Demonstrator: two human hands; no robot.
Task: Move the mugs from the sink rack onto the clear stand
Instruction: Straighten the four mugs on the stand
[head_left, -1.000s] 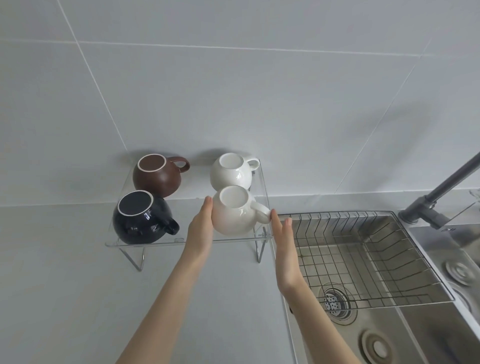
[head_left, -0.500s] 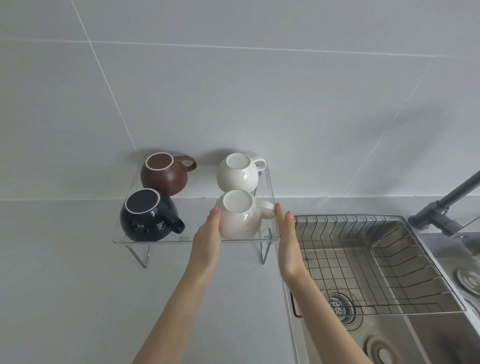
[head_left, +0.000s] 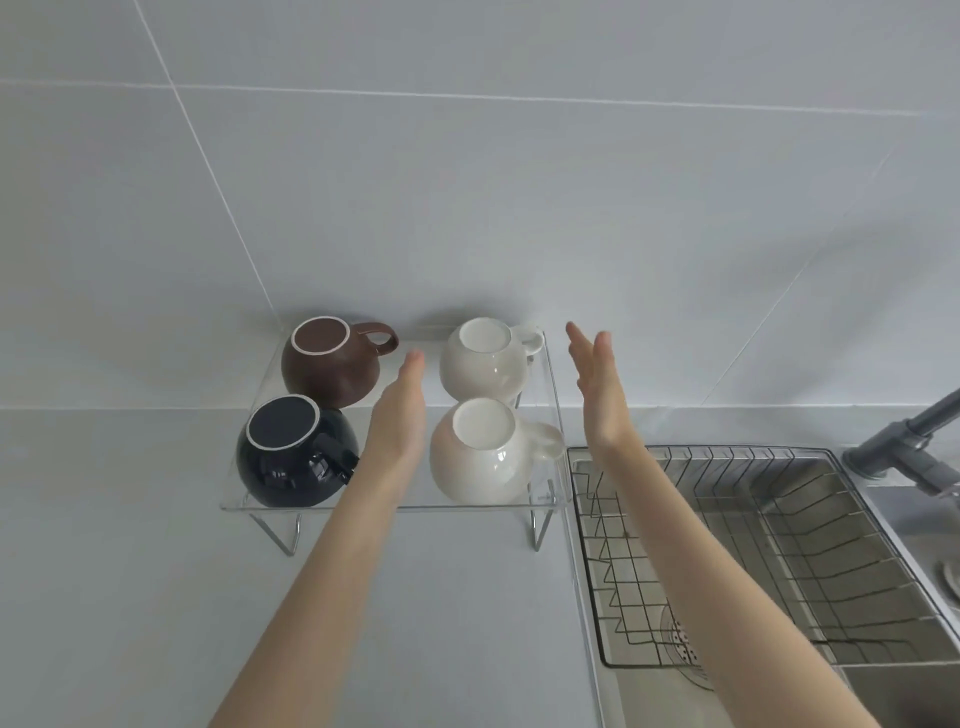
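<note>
Several mugs stand upside down on the clear stand (head_left: 395, 506): a brown mug (head_left: 332, 364) back left, a black mug (head_left: 293, 460) front left, a white mug (head_left: 485, 364) back right and a cream mug (head_left: 483, 457) front right. My left hand (head_left: 400, 410) is flat and open between the black and cream mugs, holding nothing. My right hand (head_left: 597, 384) is open to the right of the stand, past the cream mug's handle, touching nothing. The wire sink rack (head_left: 727, 551) at the right holds no mugs.
A steel sink (head_left: 857, 691) with a drain lies under the rack. A grey faucet (head_left: 914, 436) reaches in from the right edge. The tiled wall stands directly behind the stand. Grey counter spreads to the left and front.
Both hands let go of the cream mug, which now rests on the stand's front right. They slid forward along its sides with fingers straight.
</note>
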